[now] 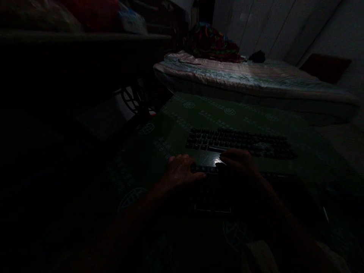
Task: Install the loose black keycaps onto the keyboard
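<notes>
The room is very dark. A black keyboard [239, 142] lies on a green printed mat [216, 113]. Just in front of it sits a second dark flat device [212, 197] with a row of keys along its far edge. My left hand [182, 170] has its fingers curled, with the thumb stretched onto that key row. My right hand [239, 163] is bent down over the same edge, fingertips pinched together at a small shiny spot between the two keyboards. Whatever it pinches is too dark to make out.
A low bed [256, 76] with a pale striped sheet runs across the back, with a red patterned cloth [213, 43] and a small dark object [257, 57] on it. A dark red cushion [325, 66] leans at the far right. A dark shelf [85, 38] fills the left.
</notes>
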`<state>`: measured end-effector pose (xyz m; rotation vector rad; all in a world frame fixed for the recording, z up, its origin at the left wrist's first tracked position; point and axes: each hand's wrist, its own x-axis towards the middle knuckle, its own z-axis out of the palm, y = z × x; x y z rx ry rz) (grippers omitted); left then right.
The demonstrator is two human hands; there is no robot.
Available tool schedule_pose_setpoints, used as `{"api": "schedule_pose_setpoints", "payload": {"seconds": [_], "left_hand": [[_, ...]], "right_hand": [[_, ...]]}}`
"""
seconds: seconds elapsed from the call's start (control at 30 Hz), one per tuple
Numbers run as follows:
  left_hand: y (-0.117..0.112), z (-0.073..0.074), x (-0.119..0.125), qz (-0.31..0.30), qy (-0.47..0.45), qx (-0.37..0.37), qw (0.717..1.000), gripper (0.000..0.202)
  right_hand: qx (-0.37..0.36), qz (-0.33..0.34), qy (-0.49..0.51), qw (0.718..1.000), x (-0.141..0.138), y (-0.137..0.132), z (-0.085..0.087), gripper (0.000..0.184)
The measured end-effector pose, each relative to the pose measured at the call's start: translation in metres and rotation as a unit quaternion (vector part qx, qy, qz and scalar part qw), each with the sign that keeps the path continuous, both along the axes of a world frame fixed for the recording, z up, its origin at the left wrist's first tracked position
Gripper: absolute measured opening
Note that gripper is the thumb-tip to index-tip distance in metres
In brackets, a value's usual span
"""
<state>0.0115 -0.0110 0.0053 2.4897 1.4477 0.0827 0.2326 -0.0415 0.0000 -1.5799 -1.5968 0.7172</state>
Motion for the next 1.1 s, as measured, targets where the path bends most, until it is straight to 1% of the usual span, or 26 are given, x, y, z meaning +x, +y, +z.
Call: {"api": "schedule_pose_setpoints", "payload": {"seconds": [0.1, 0.27, 0.4, 0.5, 0.67, 0.9, 1.0, 1.1], "left_hand": [[0.003, 0.004, -0.005, -0.015, -0.015, -0.02, 1.0, 0.05], [0.014, 0.01, -0.013, -0.072, -0.037, -0.081, 0.993, 0.044], [0.018, 0.017, -0.009, -0.093, -0.02, -0.114, 0.989, 0.042], [0.019, 0.02, -0.002, -0.114, -0.019, -0.112, 0.987, 0.04], [0.021, 0.013, 0.0, -0.13, -0.029, -0.104, 0.986, 0.035], [0.019, 0.009, -0.001, -0.105, -0.041, -0.102, 0.988, 0.037], [0.018, 0.005, -0.004, -0.106, -0.056, -0.099, 0.988, 0.035], [0.018, -0.002, -0.006, -0.108, -0.064, -0.092, 0.988, 0.036]], "right_hand": [[0.018, -0.002, 0.003, 1.0, 0.004, 0.002, 0.0, 0.018], [0.024, -0.013, 0.023, 0.999, 0.01, 0.003, -0.002, 0.021], [0.017, -0.008, 0.029, 0.999, 0.011, 0.004, -0.004, 0.021], [0.012, -0.007, 0.017, 1.0, 0.01, 0.003, -0.002, 0.021], [0.012, 0.001, -0.003, 1.0, 0.009, 0.003, 0.001, 0.022], [-0.015, 0.003, -0.029, 0.999, 0.008, 0.002, -0.004, 0.023], [-0.025, 0.008, -0.03, 0.999, 0.006, 0.0, -0.002, 0.024], [-0.03, 0.01, -0.037, 0.999, 0.004, -0.001, 0.002, 0.023]]}}
